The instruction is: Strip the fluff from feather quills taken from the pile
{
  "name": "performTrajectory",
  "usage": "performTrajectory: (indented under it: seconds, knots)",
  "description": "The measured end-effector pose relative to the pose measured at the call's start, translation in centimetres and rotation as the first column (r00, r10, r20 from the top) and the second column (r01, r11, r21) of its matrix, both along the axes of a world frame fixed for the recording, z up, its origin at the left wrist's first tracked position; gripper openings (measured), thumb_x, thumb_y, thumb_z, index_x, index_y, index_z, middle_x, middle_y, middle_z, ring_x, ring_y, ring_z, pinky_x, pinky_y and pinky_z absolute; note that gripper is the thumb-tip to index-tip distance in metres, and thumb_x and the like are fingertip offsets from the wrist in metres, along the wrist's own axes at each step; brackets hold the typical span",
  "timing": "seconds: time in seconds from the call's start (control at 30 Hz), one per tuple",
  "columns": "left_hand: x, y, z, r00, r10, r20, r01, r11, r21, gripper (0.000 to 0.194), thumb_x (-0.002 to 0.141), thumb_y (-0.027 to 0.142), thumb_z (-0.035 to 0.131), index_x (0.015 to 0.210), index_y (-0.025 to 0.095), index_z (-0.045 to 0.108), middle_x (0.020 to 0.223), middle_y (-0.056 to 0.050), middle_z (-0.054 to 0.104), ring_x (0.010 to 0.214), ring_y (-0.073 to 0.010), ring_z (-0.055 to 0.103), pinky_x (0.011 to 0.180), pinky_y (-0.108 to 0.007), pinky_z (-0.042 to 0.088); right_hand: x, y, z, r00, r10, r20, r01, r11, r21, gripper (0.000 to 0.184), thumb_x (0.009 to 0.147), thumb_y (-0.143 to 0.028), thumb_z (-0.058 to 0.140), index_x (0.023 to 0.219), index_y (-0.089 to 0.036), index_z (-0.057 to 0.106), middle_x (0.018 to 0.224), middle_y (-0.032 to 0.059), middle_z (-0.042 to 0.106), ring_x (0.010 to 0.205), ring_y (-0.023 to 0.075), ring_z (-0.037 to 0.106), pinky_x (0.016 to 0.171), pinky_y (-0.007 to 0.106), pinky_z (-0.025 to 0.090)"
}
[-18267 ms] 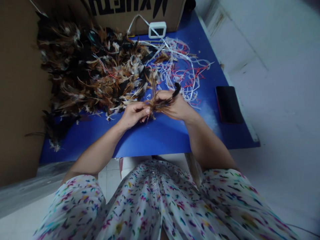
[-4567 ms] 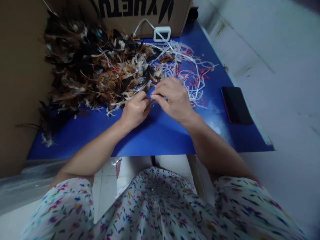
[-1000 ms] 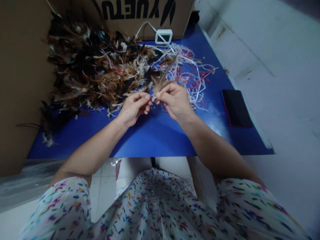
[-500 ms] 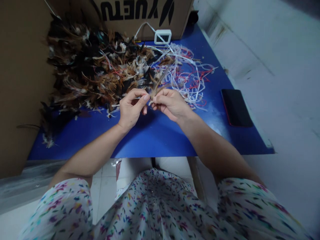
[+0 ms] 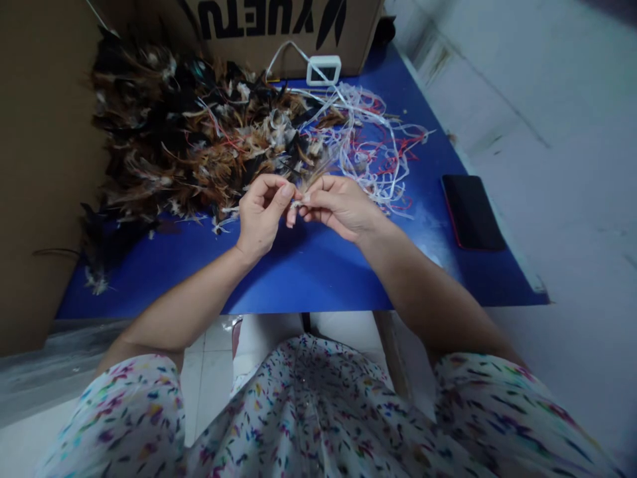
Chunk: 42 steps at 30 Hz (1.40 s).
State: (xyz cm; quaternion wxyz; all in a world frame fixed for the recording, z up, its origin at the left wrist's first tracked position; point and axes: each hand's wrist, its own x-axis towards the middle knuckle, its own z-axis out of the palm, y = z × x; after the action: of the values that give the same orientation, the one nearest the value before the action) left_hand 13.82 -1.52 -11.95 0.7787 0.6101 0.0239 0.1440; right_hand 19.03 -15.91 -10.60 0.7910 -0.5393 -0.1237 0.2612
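Observation:
Between my two hands, above the front half of the blue table, is a small brown feather tuft [image 5: 312, 174] with a pale quill end. My right hand [image 5: 338, 204] pinches it near that end, thumb against the fingers. From the other side my left hand [image 5: 263, 211] brings thumb and forefinger together at the pale end; its fingertips nearly meet the right thumb, and what exactly they grip is too small to make out. Just behind the hands spreads a large heap of brown and black feathers [image 5: 199, 159].
A tangle of white and red strings [image 5: 383, 149] lies right of the heap. Behind stand a small white-framed device [image 5: 323, 70] and a cardboard box [image 5: 288, 56]. A dark phone [image 5: 472, 212] rests near the right edge of the blue table [image 5: 318, 285]. Brown cardboard [image 5: 44, 166] rises at left.
The feather tuft has tipped lower and to the right between my hands. My left fingertips have come slightly closer to the right ones.

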Motion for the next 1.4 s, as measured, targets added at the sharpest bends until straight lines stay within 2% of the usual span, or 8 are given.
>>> performTrajectory:
  seconds: [0.13,0.27,0.53,0.83,0.93,1.03,1.2,1.4]
  knots:
    - [0.1,0.2,0.0,0.998,0.025,-0.050,-0.023,0.999,0.042,0.027,0.090,0.044,0.074,0.088,0.024,0.057,0.079,0.004,0.067,0.055,-0.0060,0.057,0.055,-0.021,0.047,-0.1,-0.5,0.6,0.991,-0.005,0.135,0.015,0.997,-0.073,0.033,0.070,-0.029,0.092,0.072,-0.016,0.061,0.066,0.0010,0.069,0.062,0.0117,0.068,0.059,0.023,0.056]
    - [0.2,0.2,0.0,1.000,0.012,-0.022,-0.012,1.000,0.016,0.026,0.091,0.041,0.074,0.087,0.024,0.055,0.077,0.004,0.065,0.054,-0.0058,0.057,0.054,-0.021,0.047,-0.1,-0.8,1.0,0.955,-0.032,0.295,0.071,0.990,-0.121,0.039,0.071,-0.043,0.093,0.074,-0.017,0.063,0.066,-0.0002,0.068,0.061,0.0116,0.066,0.056,0.023,0.054]
    - [0.4,0.2,0.1,0.997,0.058,-0.044,-0.055,0.997,0.060,0.027,0.092,0.042,0.073,0.087,0.024,0.054,0.075,0.005,0.063,0.056,-0.0058,0.058,0.055,-0.019,0.047,-0.5,-0.8,0.8,0.851,-0.054,0.522,0.173,0.968,-0.182,0.042,0.074,-0.056,0.088,0.076,-0.020,0.065,0.068,-0.0034,0.061,0.057,0.0090,0.054,0.056,0.024,0.045]
    - [0.4,0.4,0.1,0.998,0.014,-0.061,-0.014,1.000,0.002,0.026,0.088,0.038,0.077,0.085,0.023,0.056,0.072,0.005,0.061,0.055,-0.0057,0.058,0.058,-0.021,0.050,-1.2,-1.3,1.1,0.551,0.002,0.834,0.345,0.910,-0.231,0.032,0.096,-0.051,0.067,0.079,-0.024,0.065,0.084,0.0030,0.065,0.086,0.0190,0.059,0.086,0.034,0.049]
    - [0.4,0.4,0.1,0.998,-0.016,-0.059,0.015,1.000,-0.011,0.025,0.087,0.038,0.079,0.084,0.023,0.058,0.071,0.005,0.060,0.054,-0.0057,0.057,0.057,-0.022,0.050,-1.2,-1.2,1.0,0.492,0.023,0.870,0.370,0.899,-0.233,0.030,0.099,-0.048,0.063,0.080,-0.025,0.064,0.087,0.0038,0.064,0.089,0.0203,0.060,0.090,0.036,0.049]
    - [0.4,0.4,0.1,0.998,-0.038,-0.058,0.037,0.999,-0.017,0.025,0.086,0.037,0.080,0.084,0.023,0.059,0.072,0.005,0.060,0.054,-0.0061,0.058,0.057,-0.022,0.049,-1.2,-1.2,1.0,0.504,0.009,0.864,0.374,0.899,-0.227,0.030,0.098,-0.049,0.064,0.080,-0.025,0.063,0.087,0.0036,0.062,0.090,0.0204,0.059,0.091,0.037,0.049]
    - [0.4,0.5,0.3,0.994,-0.054,-0.097,0.053,0.999,-0.006,0.032,0.080,0.040,0.085,0.088,0.025,0.058,0.069,0.006,0.060,0.054,-0.0068,0.059,0.055,-0.021,0.050,-1.2,-1.2,1.3,0.589,-0.039,0.808,0.322,0.927,-0.191,0.033,0.094,-0.054,0.069,0.081,-0.024,0.064,0.086,0.0025,0.063,0.085,0.0183,0.058,0.087,0.035,0.049]
    - [0.1,0.6,0.7,0.985,-0.168,-0.049,0.169,0.985,0.021,0.039,0.079,0.047,0.085,0.088,0.024,0.055,0.065,0.008,0.060,0.053,-0.0063,0.060,0.055,-0.019,0.052,-1.2,-0.9,1.2,0.694,-0.065,0.717,0.266,0.948,-0.172,0.042,0.088,-0.065,0.071,0.083,-0.023,0.066,0.080,0.0003,0.061,0.076,0.0150,0.056,0.077,0.031,0.049]
